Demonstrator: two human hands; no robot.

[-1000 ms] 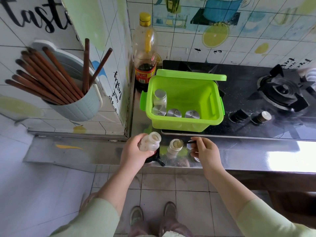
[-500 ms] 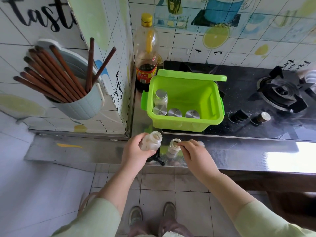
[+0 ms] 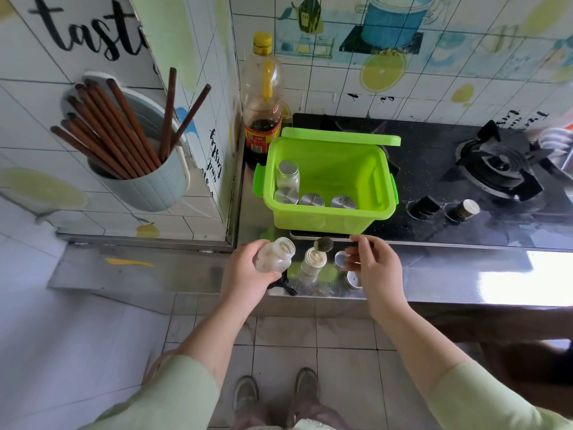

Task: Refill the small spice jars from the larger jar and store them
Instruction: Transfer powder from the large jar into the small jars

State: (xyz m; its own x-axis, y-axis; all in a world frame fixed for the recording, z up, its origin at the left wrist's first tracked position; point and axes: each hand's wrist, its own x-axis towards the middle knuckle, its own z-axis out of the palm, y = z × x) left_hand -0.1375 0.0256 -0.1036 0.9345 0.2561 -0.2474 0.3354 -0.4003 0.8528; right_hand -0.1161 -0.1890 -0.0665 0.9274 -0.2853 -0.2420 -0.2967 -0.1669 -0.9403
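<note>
While the left hand [image 3: 245, 274] is still gripping the tilted, open larger jar [image 3: 274, 257], the right hand [image 3: 373, 265] is pulling back toward three o'clock, pinching a blurred dark spoon [image 3: 323, 244] just over the small spice jar [image 3: 313, 262]. That jar is sitting uncapped on the steel counter [image 3: 449, 274], showing pale spice. At twelve o'clock, the green bin [image 3: 381, 181] is holding four capped jars [image 3: 287, 176].
</note>
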